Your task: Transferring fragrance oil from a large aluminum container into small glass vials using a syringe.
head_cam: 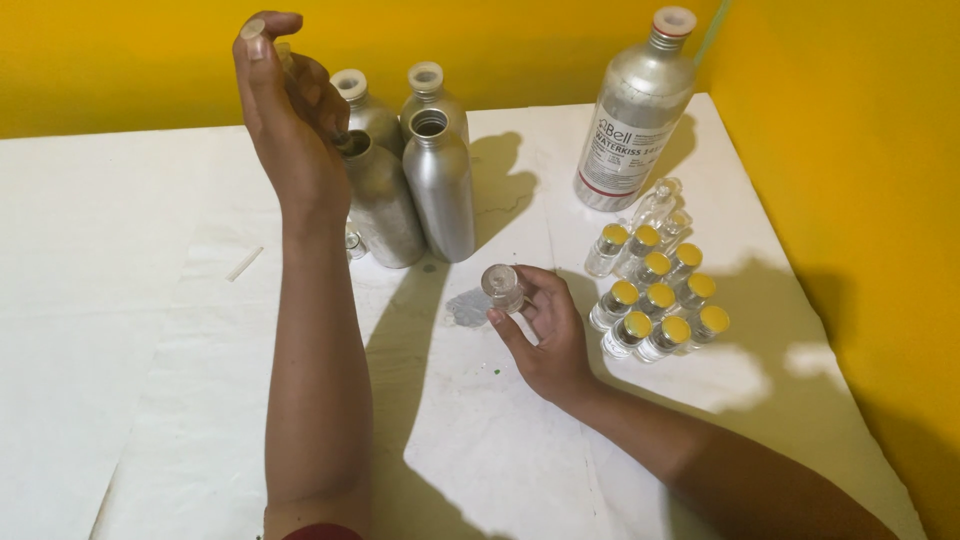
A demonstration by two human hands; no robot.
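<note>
item: small clear vial [502,286], open mouth up, pinched in right hand [545,335] fingertips over the white table [120,300]. left hand [290,110], raised up-left of it, grips what may be a dropper above the open metal bottles [440,180].

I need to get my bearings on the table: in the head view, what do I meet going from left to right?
White stick → left hand, raised with a syringe → cluster of metal bottles → right hand holding a small open glass vial → large labelled metal bottle at the back, with yellow-capped vials in front of it.
</note>
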